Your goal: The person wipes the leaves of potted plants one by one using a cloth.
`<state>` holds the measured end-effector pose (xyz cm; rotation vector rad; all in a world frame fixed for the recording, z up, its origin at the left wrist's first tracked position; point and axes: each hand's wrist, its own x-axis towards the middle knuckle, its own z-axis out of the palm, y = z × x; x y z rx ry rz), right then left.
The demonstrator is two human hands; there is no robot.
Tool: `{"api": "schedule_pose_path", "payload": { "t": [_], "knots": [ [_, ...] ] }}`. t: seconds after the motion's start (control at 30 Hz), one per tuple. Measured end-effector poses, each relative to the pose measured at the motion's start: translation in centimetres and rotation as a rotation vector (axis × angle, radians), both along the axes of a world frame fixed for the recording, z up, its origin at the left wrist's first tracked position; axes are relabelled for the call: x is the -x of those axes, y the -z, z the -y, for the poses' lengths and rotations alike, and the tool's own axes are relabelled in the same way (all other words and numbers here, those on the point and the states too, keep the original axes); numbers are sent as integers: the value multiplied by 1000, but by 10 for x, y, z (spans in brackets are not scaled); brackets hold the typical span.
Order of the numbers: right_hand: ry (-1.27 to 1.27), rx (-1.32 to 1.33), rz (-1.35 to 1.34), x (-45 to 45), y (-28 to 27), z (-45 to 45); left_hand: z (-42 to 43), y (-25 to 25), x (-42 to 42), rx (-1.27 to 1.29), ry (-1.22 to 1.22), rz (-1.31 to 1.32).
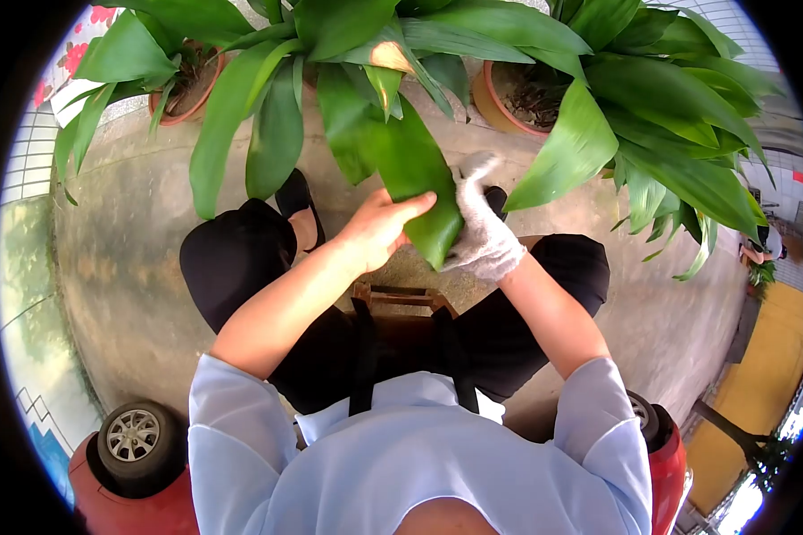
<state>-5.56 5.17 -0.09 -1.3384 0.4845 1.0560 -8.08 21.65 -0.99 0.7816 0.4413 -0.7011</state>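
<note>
A long, broad green leaf (pixel 417 165) hangs down from the potted plant in front of me, its tip between my hands. My bare left hand (pixel 382 230) is closed on the leaf's left edge, with the thumb on top and the fingers largely hidden beneath. My right hand (pixel 486 227) wears a greyish-white knit glove and lies against the right edge near the tip. Its visible digits are spread apart, and part of the hand is hidden behind the leaf. Just above, another leaf (pixel 388 58) has a brown, dried patch.
Leafy plants stand in terracotta pots (pixel 511 102) along the front. A wooden piece (pixel 401 296) shows between my knees. Red cars with wheels (pixel 136 443) are behind me on both sides. Another person (pixel 767 245) is at the far right. Concrete floor (pixel 134 259) surrounds me.
</note>
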Motion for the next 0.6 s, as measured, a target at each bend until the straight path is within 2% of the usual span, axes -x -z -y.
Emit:
{"api": "schedule_pose_path", "payload": {
  "t": [0.03,0.07,0.1,0.17,0.2,0.23,0.37,0.47,0.6],
  "knots": [
    [201,-179,-293,-1,-15,-11,1,1,2,-13,13,7],
    [34,-301,28,1,5,-4,1,2,4,-27,24,11],
    [60,-294,-97,-13,3,-11,1,5,5,-42,36,13],
    [77,-515,-87,-27,-14,-16,-6,10,5,95,60,79],
    [186,-580,-11,-28,1,-15,-8,13,4,166,72,113],
    [252,-622,57,-32,11,-14,-9,6,3,126,56,65],
    [218,-248,400,-53,39,-15,-9,10,11,55,86,59],
    [78,85,656,-66,55,-27,-11,18,14,106,123,38],
    [-149,396,844,-97,74,-43,-10,24,22,93,192,19]
  ]
}}
